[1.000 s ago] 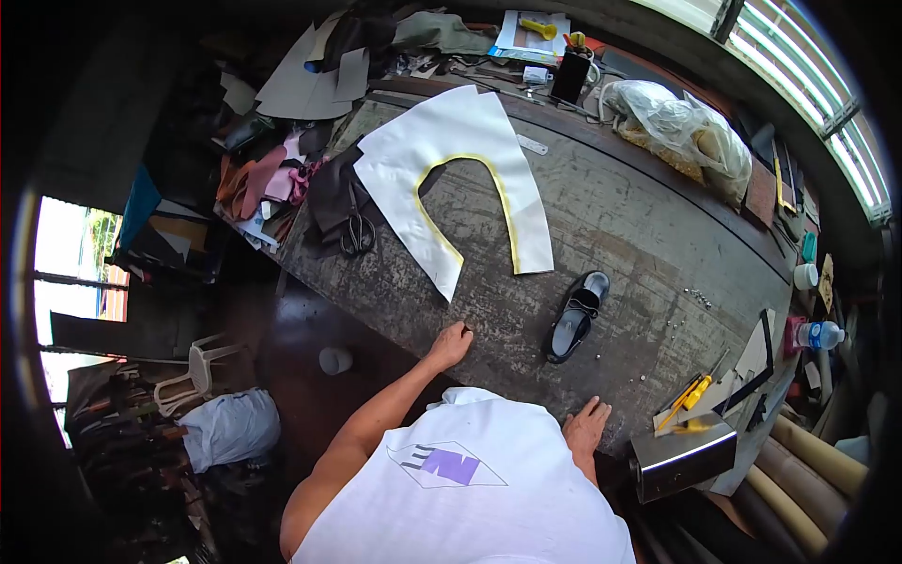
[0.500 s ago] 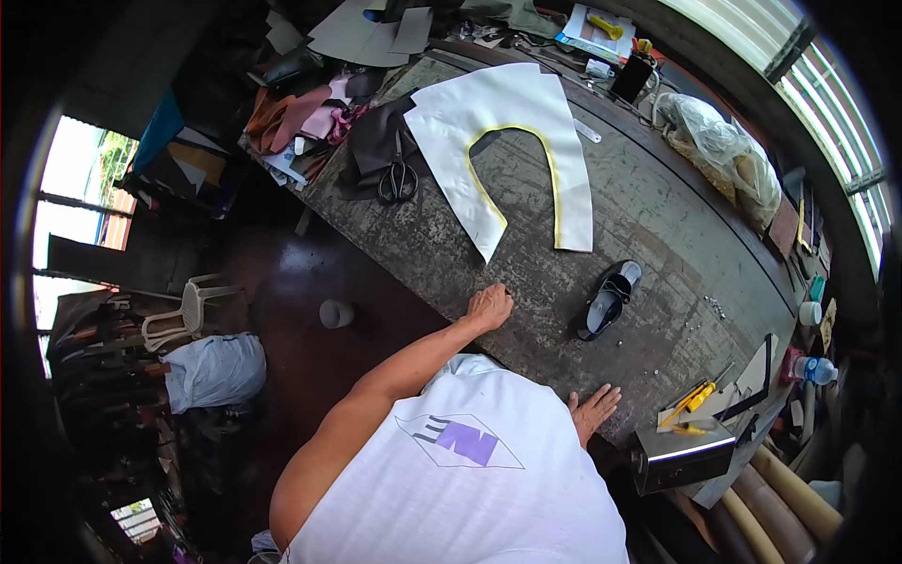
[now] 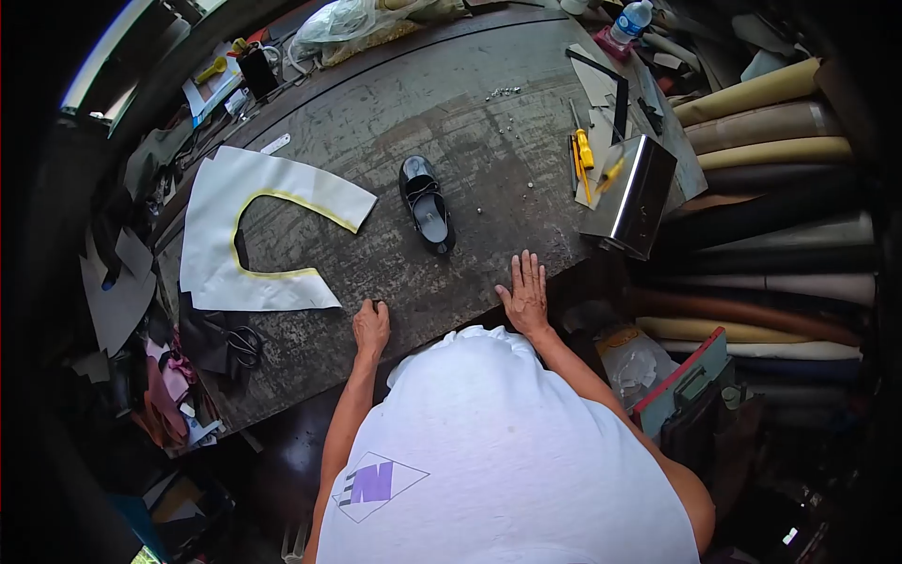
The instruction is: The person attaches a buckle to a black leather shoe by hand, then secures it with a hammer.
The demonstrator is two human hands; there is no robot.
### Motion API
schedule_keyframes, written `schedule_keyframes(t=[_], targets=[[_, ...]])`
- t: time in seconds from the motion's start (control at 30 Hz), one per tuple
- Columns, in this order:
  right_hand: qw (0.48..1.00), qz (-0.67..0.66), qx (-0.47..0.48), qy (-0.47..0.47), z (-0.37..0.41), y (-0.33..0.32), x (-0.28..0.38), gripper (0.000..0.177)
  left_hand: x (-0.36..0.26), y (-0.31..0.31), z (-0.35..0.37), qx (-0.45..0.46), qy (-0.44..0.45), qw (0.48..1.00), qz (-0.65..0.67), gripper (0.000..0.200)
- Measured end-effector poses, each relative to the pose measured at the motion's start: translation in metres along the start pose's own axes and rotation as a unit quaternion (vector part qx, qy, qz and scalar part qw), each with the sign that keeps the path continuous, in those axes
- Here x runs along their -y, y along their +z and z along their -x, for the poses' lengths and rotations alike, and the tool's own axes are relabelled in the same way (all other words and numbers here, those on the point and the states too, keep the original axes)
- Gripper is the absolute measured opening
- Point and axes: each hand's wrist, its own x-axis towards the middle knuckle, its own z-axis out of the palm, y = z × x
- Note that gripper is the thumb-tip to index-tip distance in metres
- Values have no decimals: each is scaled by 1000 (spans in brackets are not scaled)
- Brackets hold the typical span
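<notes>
My left hand rests at the table's near edge with its fingers curled; anything inside them is hidden. Just beyond it lies a large curved white piece, its inner edge lined in yellow. My right hand lies flat on the worn dark table, fingers stretched out and holding nothing. Between and beyond both hands sits a black shoe with a lace or bow across its top. To the left, scissors rest on dark material beside the white piece.
A shiny metal box stands at the table's right edge, near a yellow-handled screwdriver. Small bits lie scattered farther back. Rolls of material are stacked at right. A plastic-wrapped bundle sits at the far edge.
My view has swung to the right, so the table and its things appear turned and shifted left. My left hand stays curled and my right hand stays flat on the table.
</notes>
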Motion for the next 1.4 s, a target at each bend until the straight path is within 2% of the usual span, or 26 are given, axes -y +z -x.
schedule_keyframes(t=[0.1, 0.2, 0.33, 0.4, 0.53, 0.6, 0.7, 0.73, 0.8, 0.83, 0.9, 0.93, 0.97, 1.03, 1.07, 1.1, 1.13, 1.17, 1.2, 1.23, 1.27, 1.33, 1.37, 1.4], targets=[[997, -69, -41, 9, 14, -4, 3, 61, 1, -2, 0, 3, 26, 1000, 6, 35], [988, -146, -27, 35, 16, -10, -1, 59, -3, -8, 3, 24, 23, 999, 16, 35], [999, 4, -34, 2, 13, 0, 10, 66, -12, -14, 4, 36, 2, 999, 20, 35], [1000, 20, -23, -7, 8, 6, 5, 68, -20, -18, 11, 45, -24, 998, 46, 34], [999, 33, -7, -24, -13, -3, -7, 68, -15, -14, 8, 40, 12, 999, 5, 34], [998, 37, -8, -42, -30, -4, -15, 69, -18, -13, 6, 41, -12, 999, -6, 34], [998, -3, 20, -52, -36, -9, -24, 69, -21, -13, 1, 42, -19, 997, -55, 32], [997, -9, 41, -64, -37, -16, -28, 65, -20, -10, -1, 36, -25, 997, -65, 32], [985, -80, 11, -155, -29, -25, -53, 52, -28, -2, 1, 20, -33, 996, -84, 32], [976, -172, 47, -125, -25, -37, -70, 46, -27, -3, 2, 9, -40, 995, -95, 31], [924, -357, 119, -63, 6, -71, -104, 35, 14, -2, -10, -36, 119, 966, -226, 31], [939, -336, 60, -33, 24, -80, -125, 25, 23, 4, -11, -57, 194, 938, -281, 31], [929, -356, 86, 49, 36, -105, -148, 22, -2, 5, -2, 14, 89, 968, -233, 33], [929, -321, -44, 179, 49, -140, -186, 16, -101, 14, 31, 112, -72, 978, -162, 34], [923, -294, -141, 203, 47, -154, -205, 12, -148, 29, 39, 161, -150, 968, -120, 35], [919, -264, -158, 247, 40, -167, -222, 10, -173, 46, 41, 154, -42, 979, -127, 36], [922, -244, -172, 244, 28, -178, -237, 11, -198, 63, 43, 142, 63, 979, -132, 36], [922, -256, -160, 240, 12, -187, -247, 17, -262, 79, 58, 102, 101, 980, -138, 34], [937, -230, -167, 204, -7, -189, -254, 19, -300, 96, 62, 96, 190, 975, -68, 35], [948, -206, -174, 169, -24, -188, -256, 21, -327, 115, 57, 76, 279, 955, -66, 37], [956, -182, -184, 136, -37, -185, -259, 23, -363, 129, 59, 57, 330, 940, -68, 49], [965, -169, -191, 55, -61, -151, -275, 25, -418, 150, 60, 99, 366, 925, -37, 65], [967, -162, -194, 18, -68, -140, -280, 26, -438, 160, 60, 118, 357, 926, -34, 64], [963, -156, -219, 34, -72, -144, -275, 29, -451, 168, 59, 140, 347, 927, -30, 63]])
